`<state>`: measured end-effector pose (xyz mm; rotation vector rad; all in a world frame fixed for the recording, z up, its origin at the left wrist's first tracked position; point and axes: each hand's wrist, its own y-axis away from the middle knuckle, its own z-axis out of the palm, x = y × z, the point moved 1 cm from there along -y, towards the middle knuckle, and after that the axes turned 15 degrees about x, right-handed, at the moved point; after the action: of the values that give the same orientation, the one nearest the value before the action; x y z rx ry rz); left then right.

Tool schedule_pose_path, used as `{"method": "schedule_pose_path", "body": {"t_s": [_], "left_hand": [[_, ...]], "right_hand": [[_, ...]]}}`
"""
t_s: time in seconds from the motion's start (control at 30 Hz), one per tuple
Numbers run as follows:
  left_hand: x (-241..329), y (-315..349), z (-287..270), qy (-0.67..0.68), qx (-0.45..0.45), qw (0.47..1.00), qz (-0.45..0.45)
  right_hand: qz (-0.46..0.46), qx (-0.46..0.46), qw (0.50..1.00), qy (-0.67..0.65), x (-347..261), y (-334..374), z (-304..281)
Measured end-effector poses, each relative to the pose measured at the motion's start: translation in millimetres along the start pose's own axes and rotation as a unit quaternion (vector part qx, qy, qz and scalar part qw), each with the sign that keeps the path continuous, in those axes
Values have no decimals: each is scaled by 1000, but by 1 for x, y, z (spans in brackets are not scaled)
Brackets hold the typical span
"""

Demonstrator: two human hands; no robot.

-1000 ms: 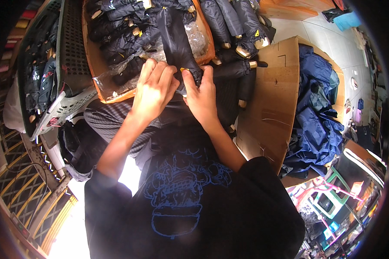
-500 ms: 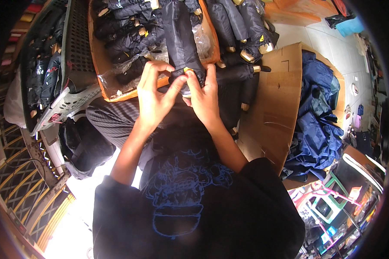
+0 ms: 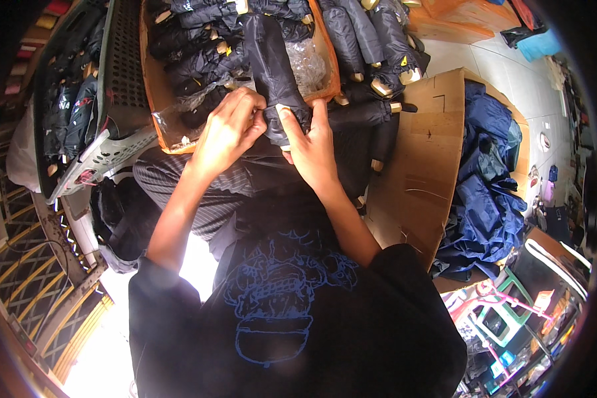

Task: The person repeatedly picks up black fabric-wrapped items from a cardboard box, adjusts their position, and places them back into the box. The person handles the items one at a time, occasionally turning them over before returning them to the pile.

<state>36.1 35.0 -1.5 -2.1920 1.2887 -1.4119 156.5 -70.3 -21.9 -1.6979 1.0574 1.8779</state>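
A black folded umbrella (image 3: pixel 270 63) lies lengthwise in front of me, its near end just above my lap and its far end over an open carton (image 3: pixel 172 140). My right hand (image 3: pixel 314 147) grips the near end, thumb pressed on top of the fabric and fingers curled round the right side. At the left edge of the same end, my left hand (image 3: pixel 229 129) is closed, its fingertips pinched against the cloth. What lies under the fingertips is partly hidden. Several similar black umbrellas (image 3: pixel 199 43) with pale handle ends fill the carton, along with crumpled clear plastic (image 3: pixel 308 66).
A grey perforated basket (image 3: pixel 127 79) holding more umbrellas stands at the left. More black umbrellas (image 3: pixel 371 46) are stacked right of the carton. A tall cardboard box (image 3: pixel 418 166) with dark blue fabric (image 3: pixel 484 205) is on my right, and a green stool (image 3: pixel 511 312) sits beyond it.
My left hand has turned and its spread thumb and fingers have drawn together at the umbrella's left edge. The umbrella's far end has shifted slightly left. The right thumb has moved a little left.
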Motion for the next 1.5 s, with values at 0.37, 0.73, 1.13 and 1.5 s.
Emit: {"method": "schedule_pose_path", "body": {"t_s": [0.37, 0.73, 1.13, 1.5], "left_hand": [[10, 8, 7, 59, 67, 985, -151], [4, -3, -4, -37, -7, 999, 11], [28, 2, -12, -32, -28, 998, 55], [19, 5, -1, 513, 117, 757, -387]], "right_hand": [[94, -12, 990, -102, -14, -3, -5], [55, -35, 997, -32, -7, -6, -4], [39, -4, 997, -70, 9, 11, -1], [155, -207, 939, -227, -9, 24, 13]]}}
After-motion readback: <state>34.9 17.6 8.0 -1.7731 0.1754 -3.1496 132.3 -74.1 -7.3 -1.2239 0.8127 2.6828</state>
